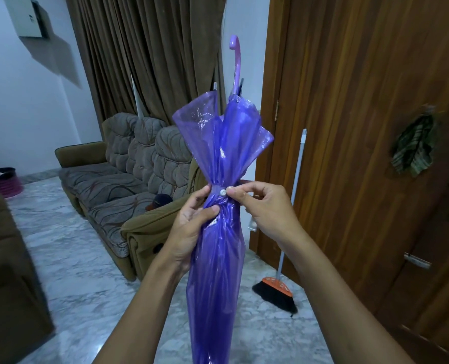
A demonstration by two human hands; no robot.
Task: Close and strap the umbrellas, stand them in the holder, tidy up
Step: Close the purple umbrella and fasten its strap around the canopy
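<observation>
Umbrella [218, 245]: purple, folded, upright between both hands, its hooked handle [236, 61] rising above them.
Left hand [189, 227]: fingers curled round the gathered canopy just under the strap [214, 193].
Right hand [265, 206]: thumb and forefinger pinch the strap end beside its white snap [222, 192].
Broom [278, 287]: on the floor, right of the right hand.

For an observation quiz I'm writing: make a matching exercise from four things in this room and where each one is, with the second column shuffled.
Things
1. purple translucent plastic umbrella
2. orange-headed broom with black bristles
3. green striped cloth
4. grey patterned padded sofa

Places
A. hanging on the wooden door
B. in front of the brown curtain
C. held by the left hand and right hand
D. propped upright, bristles on the marble floor

Pairs: 1-C, 2-D, 3-A, 4-B
</observation>
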